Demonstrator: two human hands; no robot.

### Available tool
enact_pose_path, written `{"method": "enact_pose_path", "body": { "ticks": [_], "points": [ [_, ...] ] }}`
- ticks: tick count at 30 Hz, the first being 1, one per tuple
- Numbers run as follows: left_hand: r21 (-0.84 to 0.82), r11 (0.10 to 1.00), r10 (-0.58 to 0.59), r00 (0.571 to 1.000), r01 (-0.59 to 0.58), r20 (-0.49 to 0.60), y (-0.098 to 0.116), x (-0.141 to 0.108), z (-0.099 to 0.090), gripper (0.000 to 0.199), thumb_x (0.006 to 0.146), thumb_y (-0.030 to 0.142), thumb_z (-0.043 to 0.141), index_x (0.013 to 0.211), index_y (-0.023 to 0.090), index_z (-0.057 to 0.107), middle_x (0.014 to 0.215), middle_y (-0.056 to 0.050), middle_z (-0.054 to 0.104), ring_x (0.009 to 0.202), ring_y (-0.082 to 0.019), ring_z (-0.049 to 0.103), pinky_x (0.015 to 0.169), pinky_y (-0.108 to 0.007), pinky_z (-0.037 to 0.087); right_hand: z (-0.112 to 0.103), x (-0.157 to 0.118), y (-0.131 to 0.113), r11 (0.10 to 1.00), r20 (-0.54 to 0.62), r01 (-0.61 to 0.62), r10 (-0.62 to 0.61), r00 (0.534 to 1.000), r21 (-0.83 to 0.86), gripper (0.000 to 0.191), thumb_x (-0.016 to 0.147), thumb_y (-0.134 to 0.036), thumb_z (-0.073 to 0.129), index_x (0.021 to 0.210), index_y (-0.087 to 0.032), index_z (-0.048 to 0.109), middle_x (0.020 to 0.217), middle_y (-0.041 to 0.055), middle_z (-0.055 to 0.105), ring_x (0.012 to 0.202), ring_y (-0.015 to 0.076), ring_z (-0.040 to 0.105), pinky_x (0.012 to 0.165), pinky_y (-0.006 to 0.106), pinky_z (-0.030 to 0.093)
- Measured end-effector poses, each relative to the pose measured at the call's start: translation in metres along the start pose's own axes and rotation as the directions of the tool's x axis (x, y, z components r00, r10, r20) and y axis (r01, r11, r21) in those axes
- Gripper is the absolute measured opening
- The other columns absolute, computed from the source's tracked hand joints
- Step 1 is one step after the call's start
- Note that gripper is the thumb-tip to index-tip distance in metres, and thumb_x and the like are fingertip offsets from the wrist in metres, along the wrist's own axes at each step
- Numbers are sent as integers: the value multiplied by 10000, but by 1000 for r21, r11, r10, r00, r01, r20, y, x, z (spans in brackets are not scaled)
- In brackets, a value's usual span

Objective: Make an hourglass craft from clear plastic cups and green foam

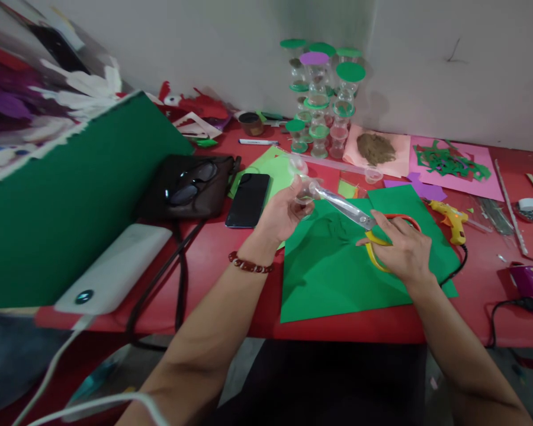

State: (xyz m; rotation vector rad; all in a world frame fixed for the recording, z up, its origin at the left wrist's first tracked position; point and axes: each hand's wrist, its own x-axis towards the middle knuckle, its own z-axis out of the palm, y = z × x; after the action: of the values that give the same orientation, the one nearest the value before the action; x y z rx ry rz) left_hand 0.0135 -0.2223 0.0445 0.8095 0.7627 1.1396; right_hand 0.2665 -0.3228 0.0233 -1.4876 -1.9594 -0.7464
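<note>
My left hand (284,214), with a beaded bracelet on its wrist, holds a small clear plastic cup (305,190) between closed fingers. In my right hand (403,248) is a pair of scissors (344,207) with red and yellow handles. Their blades point left, and the tips are at the cup; whether they cut into it cannot be made out. Below both hands lies a large green sheet (333,278) on the red table (213,266). Behind the left hand is a light green sheet (278,171).
Stacked clear cups with coloured discs (317,100) stand at the back. A phone (249,200), a black bag (204,204) and a white power bank (115,266) lie left. Right are a yellow glue gun (453,220), brown powder (375,148) and green paper strips (448,161).
</note>
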Motion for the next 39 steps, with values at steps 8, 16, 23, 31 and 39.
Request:
{"method": "enact_pose_path", "body": {
  "ticks": [8, 16, 23, 31, 39],
  "points": [
    [99, 994, 41, 999, -41, 0, -1, 0, 0, 470, 863, 636, 781, 816, 169, 788, 722, -38, 633, 577, -88, 492, 464, -231, 394, -2, -1, 2, 1000, 48, 7, -6, 999, -6, 355, 952, -420, 723, 1259, -264, 808, 783, 9, 737, 665, 133, 610, 618, 304, 303],
    [78, 996, -52, 998, 51, 18, -4, 1, 1, 557, 883, 717, 712, 748, 176, 698, 609, -1, 559, 506, -85, 459, 463, -273, 333, -2, -4, 4, 996, 57, 81, -79, 995, -26, 312, 995, -363, 686, 1258, -242, 803, 761, -11, 739, 646, 122, 610, 610, 315, 310],
    [40, 989, -143, 990, 142, 18, -5, 3, 1, 582, 917, 727, 653, 719, 181, 623, 565, 6, 527, 435, -65, 404, 426, -261, 254, -1, -5, 3, 995, 62, 102, -101, 993, -12, 298, 1003, -334, 672, 1247, -222, 803, 754, -18, 741, 637, 115, 600, 629, 293, 340],
    [26, 993, -116, 993, 117, -24, -3, 5, 0, 585, 862, 717, 732, 648, 198, 568, 560, 15, 516, 429, -60, 353, 390, -247, 229, -1, 1, -1, 998, 2, 45, -45, 999, -37, 334, 948, -459, 727, 1187, -252, 835, 724, -2, 708, 623, 125, 582, 606, 292, 300],
    [36, 996, -73, 993, 77, -98, -4, -1, 9, 571, 956, 632, 669, 636, 179, 533, 564, 25, 473, 459, -54, 393, 413, -214, 250, -2, 1, -5, 997, -2, 37, -37, 999, -61, 344, 947, -458, 740, 1217, -265, 829, 728, -8, 705, 638, 125, 586, 622, 293, 290]
  ]
}}
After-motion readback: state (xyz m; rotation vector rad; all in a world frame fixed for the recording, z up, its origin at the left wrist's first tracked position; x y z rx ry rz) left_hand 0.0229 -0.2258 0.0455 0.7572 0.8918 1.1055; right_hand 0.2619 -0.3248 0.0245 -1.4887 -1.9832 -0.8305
